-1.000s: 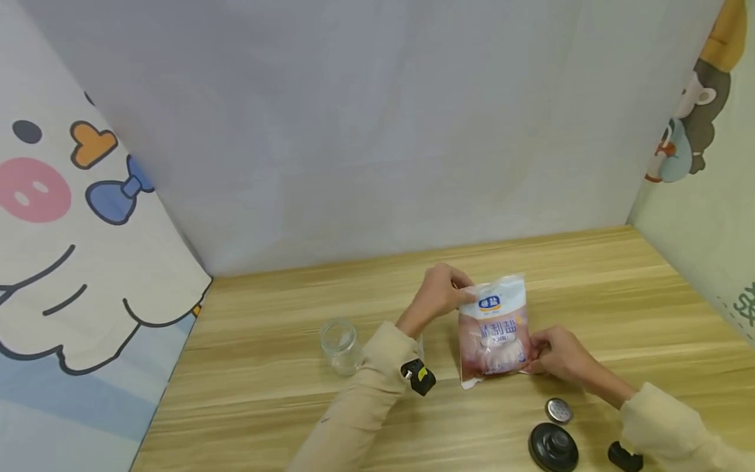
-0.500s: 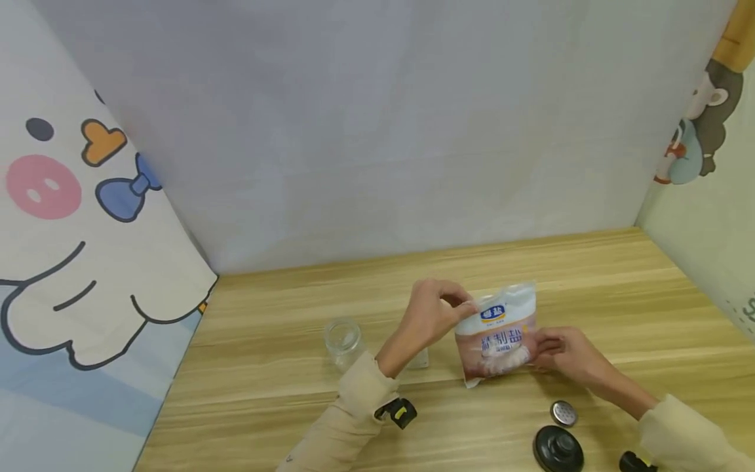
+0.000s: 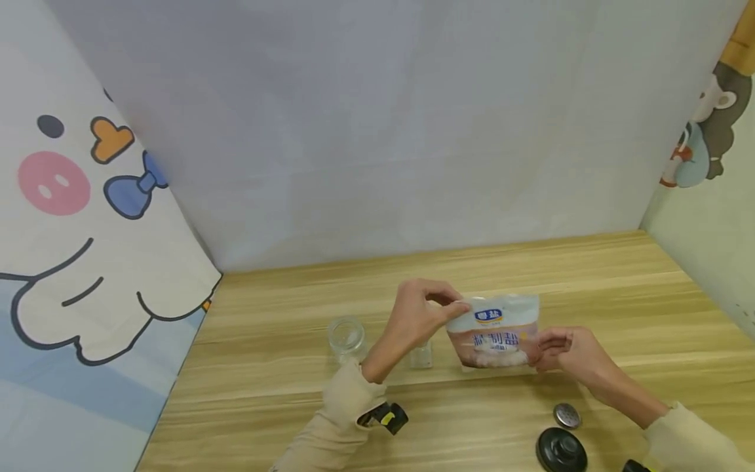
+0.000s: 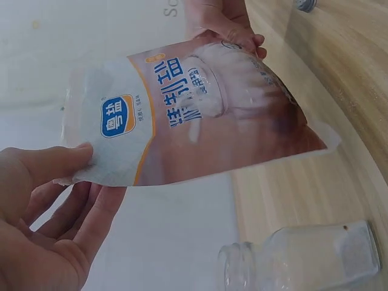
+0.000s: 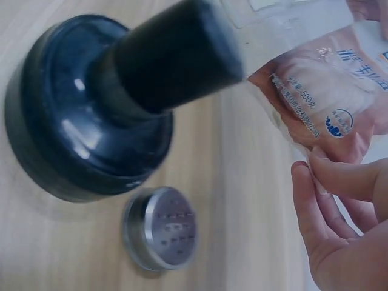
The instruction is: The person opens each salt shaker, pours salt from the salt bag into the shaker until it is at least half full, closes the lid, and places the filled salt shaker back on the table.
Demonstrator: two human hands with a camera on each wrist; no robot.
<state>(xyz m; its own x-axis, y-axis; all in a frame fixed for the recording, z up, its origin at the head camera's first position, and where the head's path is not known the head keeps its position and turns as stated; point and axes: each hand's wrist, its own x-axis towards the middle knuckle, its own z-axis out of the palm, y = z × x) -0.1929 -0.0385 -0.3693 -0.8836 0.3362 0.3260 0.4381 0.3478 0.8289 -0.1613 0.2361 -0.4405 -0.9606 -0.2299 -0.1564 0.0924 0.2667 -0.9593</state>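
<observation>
A pink and white plastic bag of salt (image 3: 492,334) is held up between my hands, its printed front facing up toward the head camera. My left hand (image 3: 415,311) pinches its top left corner, with the thumb (image 4: 57,162) on the printed side in the left wrist view. On the other side my right hand (image 3: 575,354) pinches the bag's lower right corner between thumb and fingers, as the right wrist view shows. Beside my left hand stands a small square glass bottle (image 3: 421,356) without a cap, partly hidden behind the hand.
A round glass jar (image 3: 346,334) stands left of the left forearm. Near the right forearm lie a perforated metal shaker cap (image 3: 567,415) and a black lid with a tall knob (image 3: 561,450). A grey backdrop (image 3: 401,131) closes off the wooden table's (image 3: 283,406) back edge.
The salt bag has tipped so that it looks shorter from the head, its top edge lower. My left hand has shifted left and slightly down with it, uncovering the small glass bottle.
</observation>
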